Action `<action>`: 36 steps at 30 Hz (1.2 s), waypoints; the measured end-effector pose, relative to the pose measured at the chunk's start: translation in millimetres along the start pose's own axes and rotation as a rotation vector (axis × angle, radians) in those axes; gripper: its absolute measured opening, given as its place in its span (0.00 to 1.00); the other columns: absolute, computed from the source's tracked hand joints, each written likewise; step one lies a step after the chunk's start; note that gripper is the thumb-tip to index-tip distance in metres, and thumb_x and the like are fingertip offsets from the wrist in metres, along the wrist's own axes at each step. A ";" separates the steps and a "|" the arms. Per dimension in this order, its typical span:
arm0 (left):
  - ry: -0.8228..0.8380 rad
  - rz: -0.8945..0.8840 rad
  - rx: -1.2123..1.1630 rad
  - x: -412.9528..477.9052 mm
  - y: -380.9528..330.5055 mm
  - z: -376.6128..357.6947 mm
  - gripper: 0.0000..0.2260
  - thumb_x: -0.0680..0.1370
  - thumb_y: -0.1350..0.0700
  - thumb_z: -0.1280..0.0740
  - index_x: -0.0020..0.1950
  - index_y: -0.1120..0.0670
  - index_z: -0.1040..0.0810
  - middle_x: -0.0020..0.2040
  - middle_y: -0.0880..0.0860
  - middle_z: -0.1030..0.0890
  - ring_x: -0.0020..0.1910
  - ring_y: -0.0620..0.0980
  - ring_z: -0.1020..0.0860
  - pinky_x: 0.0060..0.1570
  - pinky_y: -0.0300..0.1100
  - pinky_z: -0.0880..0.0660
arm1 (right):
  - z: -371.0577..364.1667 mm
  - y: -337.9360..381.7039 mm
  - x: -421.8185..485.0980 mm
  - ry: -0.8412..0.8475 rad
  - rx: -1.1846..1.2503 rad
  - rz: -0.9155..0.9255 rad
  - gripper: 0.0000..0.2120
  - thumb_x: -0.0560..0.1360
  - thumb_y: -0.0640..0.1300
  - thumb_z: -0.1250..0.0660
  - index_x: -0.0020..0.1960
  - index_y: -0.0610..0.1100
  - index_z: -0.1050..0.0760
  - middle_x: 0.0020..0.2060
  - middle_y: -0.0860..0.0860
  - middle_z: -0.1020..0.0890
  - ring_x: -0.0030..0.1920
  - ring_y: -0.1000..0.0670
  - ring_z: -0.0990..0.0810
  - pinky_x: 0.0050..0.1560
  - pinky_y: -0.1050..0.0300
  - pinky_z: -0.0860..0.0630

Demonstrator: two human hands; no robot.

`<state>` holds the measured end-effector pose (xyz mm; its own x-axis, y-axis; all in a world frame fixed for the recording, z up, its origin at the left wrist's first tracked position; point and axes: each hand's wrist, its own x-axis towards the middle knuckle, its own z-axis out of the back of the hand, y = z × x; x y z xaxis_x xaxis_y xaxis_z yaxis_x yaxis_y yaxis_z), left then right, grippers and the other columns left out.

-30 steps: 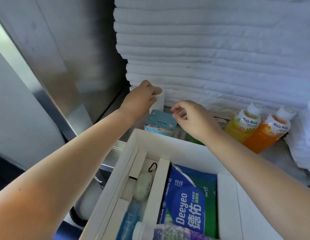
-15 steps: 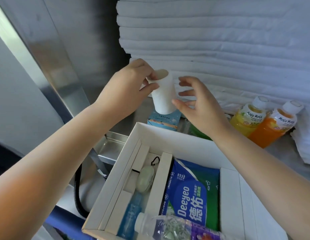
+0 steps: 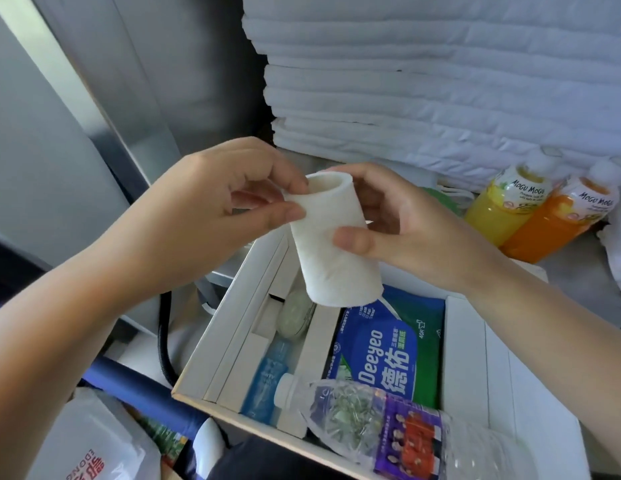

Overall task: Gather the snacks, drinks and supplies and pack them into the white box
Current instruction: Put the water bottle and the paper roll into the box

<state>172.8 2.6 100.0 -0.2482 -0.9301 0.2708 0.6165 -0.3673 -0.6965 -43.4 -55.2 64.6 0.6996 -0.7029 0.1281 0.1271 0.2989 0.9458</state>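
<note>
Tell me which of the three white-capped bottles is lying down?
The clear bottle with the purple label: it lies on its side in the white box. The yellow juice bottle and orange juice bottle stand upright behind it.

Tilted white tissue roll (image 3: 331, 251) above white box (image 3: 465, 358), blue wipes pack (image 3: 375, 355) lying inside
</note>
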 end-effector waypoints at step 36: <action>0.209 0.160 0.278 -28.7 17.5 -14.2 0.05 0.72 0.44 0.36 0.45 0.42 0.24 0.43 0.41 0.22 0.45 0.36 0.25 0.46 0.31 0.30 | -23.5 -16.5 -10.3 0.038 -0.167 -0.154 0.22 0.64 0.54 0.27 0.56 0.53 0.29 0.48 0.56 0.22 0.53 0.56 0.22 0.52 0.53 0.21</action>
<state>180.1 22.9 70.6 -0.2615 -0.9651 0.0121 0.8317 -0.2317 -0.5045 -36.1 -37.8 40.7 0.6883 -0.7248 -0.0284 0.3468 0.2944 0.8905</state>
